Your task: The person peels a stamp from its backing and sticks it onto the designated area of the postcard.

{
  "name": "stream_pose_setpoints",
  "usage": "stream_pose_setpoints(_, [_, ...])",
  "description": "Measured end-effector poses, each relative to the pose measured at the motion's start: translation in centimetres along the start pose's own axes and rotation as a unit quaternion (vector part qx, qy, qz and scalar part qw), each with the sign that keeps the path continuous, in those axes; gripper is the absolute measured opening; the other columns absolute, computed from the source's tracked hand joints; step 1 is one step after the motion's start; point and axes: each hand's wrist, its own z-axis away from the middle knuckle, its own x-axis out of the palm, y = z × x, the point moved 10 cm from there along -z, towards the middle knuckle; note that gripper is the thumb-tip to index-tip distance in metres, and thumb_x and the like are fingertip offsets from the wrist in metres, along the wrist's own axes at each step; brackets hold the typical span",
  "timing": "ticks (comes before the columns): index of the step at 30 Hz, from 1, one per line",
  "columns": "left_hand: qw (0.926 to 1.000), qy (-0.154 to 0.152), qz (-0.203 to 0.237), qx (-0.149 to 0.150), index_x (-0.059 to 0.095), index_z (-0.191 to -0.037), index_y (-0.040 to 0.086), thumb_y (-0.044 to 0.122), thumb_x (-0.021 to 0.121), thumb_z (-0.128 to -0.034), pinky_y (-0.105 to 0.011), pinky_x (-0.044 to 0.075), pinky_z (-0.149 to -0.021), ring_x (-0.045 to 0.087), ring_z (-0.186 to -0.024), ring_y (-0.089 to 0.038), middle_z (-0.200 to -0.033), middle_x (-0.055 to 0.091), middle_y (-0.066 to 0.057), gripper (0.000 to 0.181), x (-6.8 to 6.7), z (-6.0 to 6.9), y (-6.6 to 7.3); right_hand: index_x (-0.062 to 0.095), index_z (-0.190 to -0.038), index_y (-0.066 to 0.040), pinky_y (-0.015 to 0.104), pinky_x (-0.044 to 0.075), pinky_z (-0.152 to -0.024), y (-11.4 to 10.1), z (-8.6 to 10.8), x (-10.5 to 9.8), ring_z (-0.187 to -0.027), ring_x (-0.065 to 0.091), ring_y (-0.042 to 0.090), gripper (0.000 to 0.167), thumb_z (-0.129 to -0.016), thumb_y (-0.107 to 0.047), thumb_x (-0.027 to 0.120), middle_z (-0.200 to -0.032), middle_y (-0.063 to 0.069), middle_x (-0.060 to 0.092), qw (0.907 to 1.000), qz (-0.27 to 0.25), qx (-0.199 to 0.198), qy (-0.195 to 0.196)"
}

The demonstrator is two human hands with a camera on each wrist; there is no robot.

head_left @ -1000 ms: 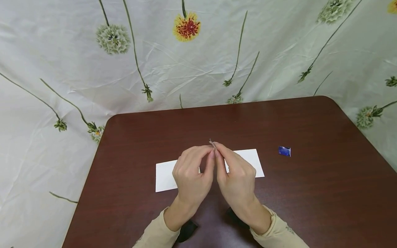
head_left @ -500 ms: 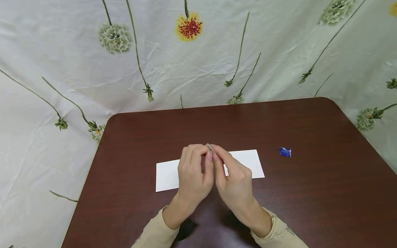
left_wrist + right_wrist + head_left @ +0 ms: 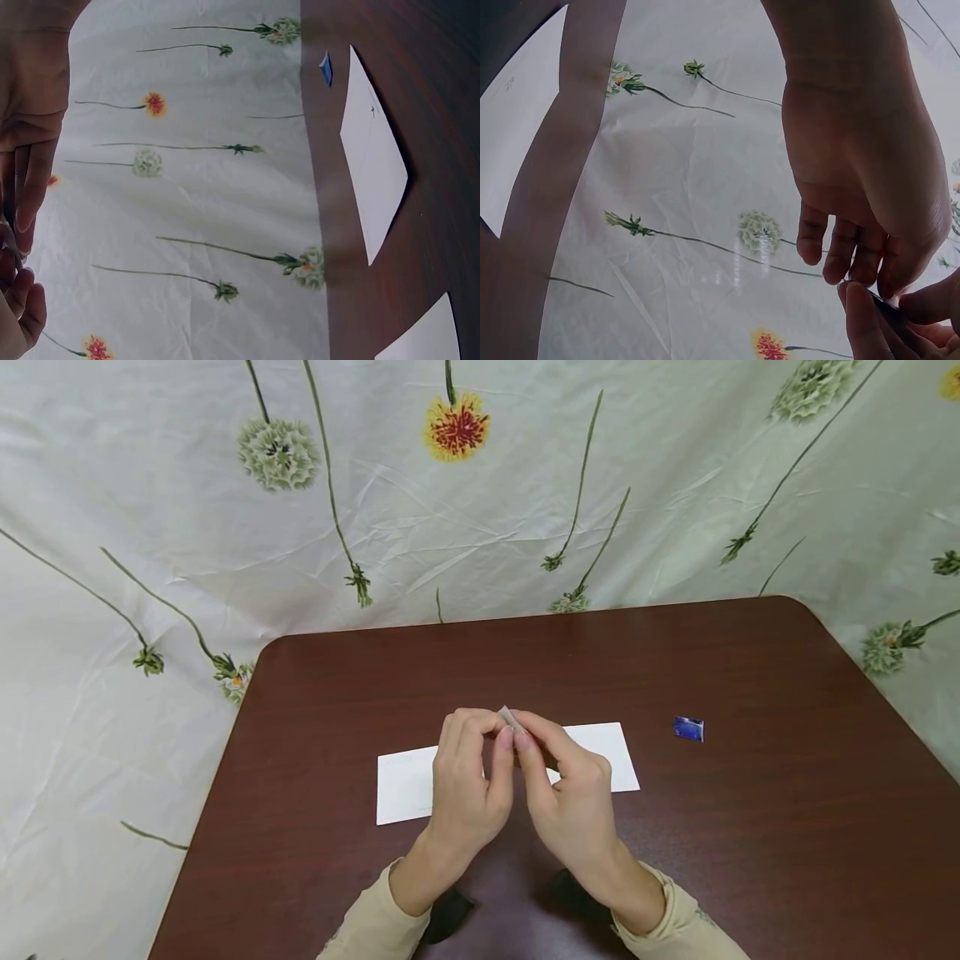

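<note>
My left hand (image 3: 472,777) and right hand (image 3: 573,785) meet above the middle of the table. Between thumb and index fingertips, both pinch one small, thin, greyish strip (image 3: 510,719). Its flat face tilts partly towards the head camera, and the fingertips cover its lower part; what kind of thing it is I cannot tell. The left wrist view has the left hand (image 3: 34,97) at its left edge. From the right wrist, the right hand (image 3: 862,165) appears from below, with the strip's dark edge (image 3: 885,306) at the fingertips.
Under the hands, two white paper sheets lie on the brown table, a left one (image 3: 405,785) and a right one (image 3: 611,756). Further right is a small blue packet (image 3: 688,728). A flower-printed cloth (image 3: 495,527) hangs behind the table. Dark objects (image 3: 447,917) show beneath the wrists.
Both hands have shifted slightly left and down over the last second. The strip has turned, so more of its flat face shows. Sheets and blue packet stay put.
</note>
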Motion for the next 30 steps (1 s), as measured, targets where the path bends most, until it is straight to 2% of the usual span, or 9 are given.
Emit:
stream_pose_setpoints(3, [1.0000, -0.001, 0.007, -0.001, 0.053, -0.088, 0.000, 0.025, 0.041, -0.1026, -0.033, 0.041, -0.065, 0.051, -0.076, -0.023, -0.083, 0.053, -0.009, 0.031, 0.00, -0.05, 0.03, 0.064, -0.107, 0.010, 0.028, 0.055, -0.067, 0.12, -0.11, -0.02, -0.079, 0.070, 0.020, 0.022, -0.085, 0.013, 0.061, -0.097, 0.014, 0.070, 0.9997, -0.022, 0.014, 0.001])
stream_pose_setpoints(7, [0.9999, 0.003, 0.011, -0.001, 0.052, -0.087, 0.000, 0.024, 0.040, -0.1026, -0.032, 0.039, -0.064, 0.049, -0.074, -0.023, -0.083, 0.052, -0.009, 0.031, -0.08, -0.07, 0.06, 0.064, -0.106, 0.010, 0.026, 0.055, -0.066, 0.24, -0.19, -0.06, -0.077, 0.070, 0.019, 0.023, -0.084, 0.016, 0.061, -0.095, 0.014, 0.070, 0.9989, -0.039, 0.027, 0.003])
stream_pose_setpoints(15, [0.9997, 0.009, 0.020, -0.006, 0.052, -0.086, 0.000, 0.023, 0.041, -0.1022, -0.031, 0.038, -0.064, 0.048, -0.073, -0.024, -0.082, 0.052, -0.008, 0.030, -0.22, -0.08, 0.07, 0.062, -0.105, 0.010, 0.026, 0.055, -0.061, 0.40, -0.10, -0.13, -0.071, 0.069, 0.018, 0.022, -0.085, 0.018, 0.059, -0.091, 0.015, 0.069, 0.9986, -0.039, 0.036, 0.008])
stream_pose_setpoints(22, [0.9994, 0.013, 0.031, -0.004, 0.055, -0.085, 0.000, 0.024, 0.044, -0.1014, -0.033, 0.042, -0.065, 0.052, -0.076, -0.023, -0.082, 0.054, -0.009, 0.031, -0.39, -0.09, 0.08, 0.061, -0.105, 0.010, 0.024, 0.054, -0.062, 0.23, -0.07, -0.16, -0.070, 0.069, 0.017, 0.023, -0.085, 0.018, 0.058, -0.090, 0.014, 0.069, 0.9995, -0.020, 0.020, 0.012])
stream_pose_setpoints(25, [0.9993, 0.020, 0.030, -0.003, 0.057, -0.085, 0.000, 0.025, 0.047, -0.1003, -0.034, 0.043, -0.066, 0.053, -0.076, -0.023, -0.082, 0.056, -0.008, 0.031, -0.49, -0.10, 0.03, 0.062, -0.106, 0.009, 0.024, 0.054, -0.063, 0.09, 0.02, -0.32, -0.070, 0.069, 0.019, 0.018, -0.088, 0.013, 0.058, -0.090, 0.015, 0.069, 0.9998, 0.000, 0.008, 0.021])
stream_pose_setpoints(27, [0.9993, 0.026, 0.025, -0.004, 0.058, -0.084, 0.001, 0.027, 0.048, -0.0995, -0.034, 0.043, -0.066, 0.054, -0.075, -0.023, -0.080, 0.057, -0.007, 0.031, -0.56, -0.09, 0.01, 0.062, -0.106, 0.009, 0.024, 0.054, -0.064, -0.06, 0.12, -0.42, -0.072, 0.069, 0.021, 0.015, -0.093, 0.003, 0.056, -0.091, 0.015, 0.069, 0.9994, 0.020, 0.000, 0.027])
stream_pose_setpoints(30, [0.9992, 0.034, 0.017, -0.007, 0.058, -0.083, 0.003, 0.031, 0.050, -0.0985, -0.033, 0.043, -0.066, 0.053, -0.072, -0.022, -0.078, 0.057, -0.006, 0.033, -0.64, -0.07, 0.00, 0.063, -0.105, 0.008, 0.025, 0.054, -0.065, -0.44, 0.25, -0.46, -0.074, 0.069, 0.022, 0.024, -0.099, -0.012, 0.052, -0.092, 0.016, 0.070, 0.9981, 0.050, -0.015, 0.033])
